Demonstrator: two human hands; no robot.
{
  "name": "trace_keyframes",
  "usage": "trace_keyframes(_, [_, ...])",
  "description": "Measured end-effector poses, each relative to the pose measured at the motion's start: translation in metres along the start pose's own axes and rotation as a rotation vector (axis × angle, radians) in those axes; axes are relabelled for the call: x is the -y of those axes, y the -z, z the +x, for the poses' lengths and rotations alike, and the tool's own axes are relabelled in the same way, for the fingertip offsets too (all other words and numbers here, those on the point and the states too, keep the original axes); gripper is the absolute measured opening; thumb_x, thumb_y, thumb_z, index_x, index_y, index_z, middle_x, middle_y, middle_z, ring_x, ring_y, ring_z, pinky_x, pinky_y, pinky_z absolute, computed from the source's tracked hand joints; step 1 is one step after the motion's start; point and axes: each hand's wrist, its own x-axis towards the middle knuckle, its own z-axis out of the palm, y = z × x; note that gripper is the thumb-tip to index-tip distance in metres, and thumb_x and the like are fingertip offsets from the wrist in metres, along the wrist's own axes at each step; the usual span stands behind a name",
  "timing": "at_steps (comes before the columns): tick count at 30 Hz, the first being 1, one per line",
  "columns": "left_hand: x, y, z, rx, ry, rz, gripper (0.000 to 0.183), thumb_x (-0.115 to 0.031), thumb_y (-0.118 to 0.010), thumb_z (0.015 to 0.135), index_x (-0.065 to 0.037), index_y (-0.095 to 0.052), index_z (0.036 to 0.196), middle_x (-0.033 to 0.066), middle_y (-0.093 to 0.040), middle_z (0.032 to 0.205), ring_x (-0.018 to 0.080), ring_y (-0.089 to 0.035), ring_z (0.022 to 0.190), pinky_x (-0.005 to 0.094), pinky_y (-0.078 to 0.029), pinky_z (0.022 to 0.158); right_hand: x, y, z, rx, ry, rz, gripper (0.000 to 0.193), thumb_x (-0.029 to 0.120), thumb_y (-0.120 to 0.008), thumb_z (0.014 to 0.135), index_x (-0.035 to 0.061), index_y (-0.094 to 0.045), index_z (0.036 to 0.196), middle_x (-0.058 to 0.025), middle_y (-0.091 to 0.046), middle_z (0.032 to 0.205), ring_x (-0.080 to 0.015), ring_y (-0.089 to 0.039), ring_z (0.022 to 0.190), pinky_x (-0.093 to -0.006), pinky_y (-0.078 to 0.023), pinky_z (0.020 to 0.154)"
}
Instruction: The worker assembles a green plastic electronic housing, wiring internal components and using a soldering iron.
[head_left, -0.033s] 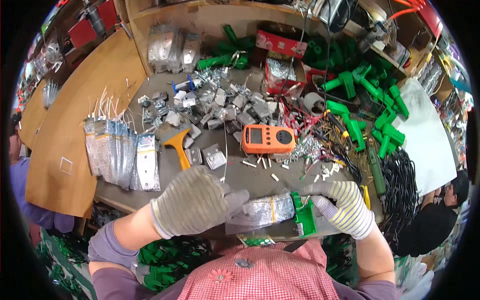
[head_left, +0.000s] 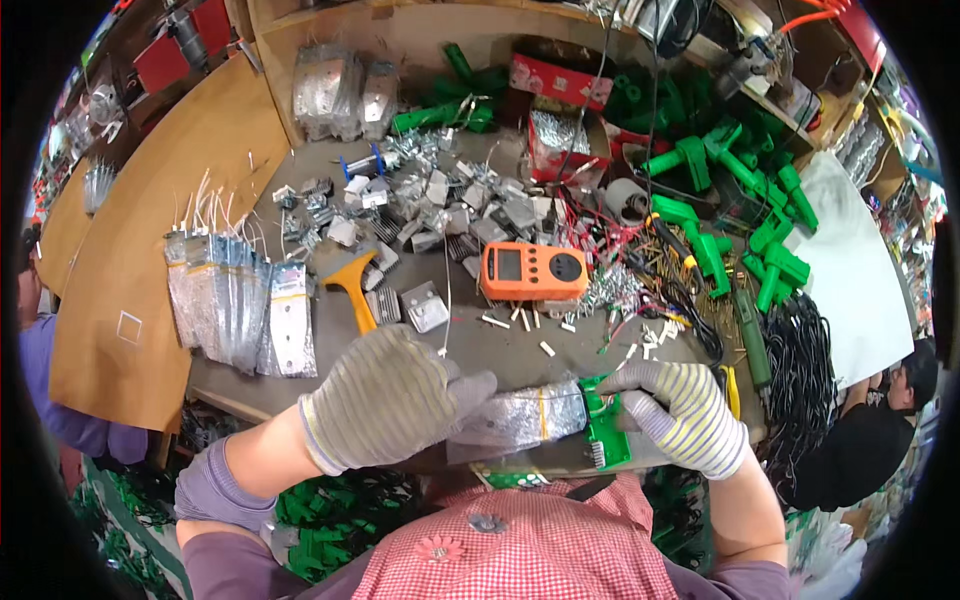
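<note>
My left hand [head_left: 390, 405], in a grey knitted glove, is closed, with thumb and fingertips together over the left end of a bubble-wrapped pack [head_left: 525, 415]. What its fingertips hold is hidden. A thin dark line runs from them along the pack toward a green plastic housing [head_left: 607, 440]. This half-shell lies with its hollow side up against the pack's right end. My right hand [head_left: 685, 410], in a striped glove, pinches a thin wire at the upper right of the shell. A thin white wire [head_left: 447, 290] stands just beyond my left hand.
Beyond my hands lie an orange multimeter [head_left: 535, 272], a yellow-orange scraper-shaped tool [head_left: 353, 290] and a pile of grey metal parts [head_left: 430, 215]. Wrapped packs [head_left: 220, 300] stand at left. Green housings [head_left: 780, 265] and black cables [head_left: 800, 370] fill the right.
</note>
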Motion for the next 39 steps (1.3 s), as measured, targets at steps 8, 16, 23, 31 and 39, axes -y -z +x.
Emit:
trace_keyframes(8, [-0.04, 0.006, 0.021, 0.078, 0.019, -0.1, 0.03, -0.018, -0.073, 0.073, -0.016, -0.068, 0.103, 0.0049, -0.054, 0.058, 0.0263, -0.057, 0.05, 0.0405, -0.042, 0.048, -0.028, -0.021, -0.042, -0.016, -0.025, 0.406, 0.023, 0.006, -0.065, 0.088, 0.0067, -0.071, 0.111, -0.0039, -0.066, 0.076, -0.0124, -0.065, 0.07, -0.028, -0.053, 0.065])
trace_keyframes(16, [-0.101, -0.064, 0.041, -0.27, 0.372, -0.474, 0.046, -0.031, -0.076, 0.077, -0.011, -0.064, 0.116, 0.0115, -0.066, 0.099, 0.0312, -0.066, 0.073, 0.0428, -0.053, 0.065, -0.094, -0.011, -0.1, -0.209, -0.005, 0.31, 0.021, 0.008, -0.066, 0.08, 0.0071, -0.076, 0.099, -0.0059, -0.066, 0.069, -0.016, -0.061, 0.057, -0.0269, -0.046, 0.054])
trace_keyframes(23, [-0.14, -0.096, 0.077, 0.001, 0.486, -0.436, 0.052, -0.041, -0.074, 0.078, -0.009, -0.059, 0.116, 0.0115, -0.063, 0.123, 0.0294, -0.068, 0.077, 0.0404, -0.053, 0.062, -0.137, 0.01, -0.127, -0.424, -0.393, 0.655, 0.014, 0.002, -0.064, 0.081, -0.0022, -0.074, 0.09, -0.0036, -0.066, 0.072, -0.0057, -0.055, 0.056, -0.021, -0.044, 0.052])
trace_keyframes(31, [-0.144, -0.112, 0.072, 0.193, 0.304, -0.296, 0.051, -0.044, -0.078, 0.073, -0.011, -0.065, 0.11, 0.0079, -0.063, 0.127, 0.0212, -0.064, 0.063, 0.0345, -0.049, 0.055, -0.144, 0.026, -0.095, -0.215, -0.018, -0.114, 0.024, 0.01, -0.068, 0.076, 0.0196, -0.077, 0.096, -0.0045, -0.059, 0.07, -0.0255, -0.054, 0.059, -0.0357, -0.044, 0.057])
trace_keyframes(39, [-0.137, -0.117, 0.071, 0.119, 0.247, -0.284, 0.04, -0.039, -0.076, 0.073, -0.016, -0.067, 0.104, 0.0017, -0.065, 0.122, 0.0122, -0.063, 0.062, 0.0281, -0.048, 0.052, -0.152, 0.006, -0.069, -0.027, 0.266, -0.513, 0.037, 0.02, -0.065, 0.074, 0.0325, -0.07, 0.109, 0.0019, -0.045, 0.072, -0.0227, -0.047, 0.059, -0.0396, -0.037, 0.054])
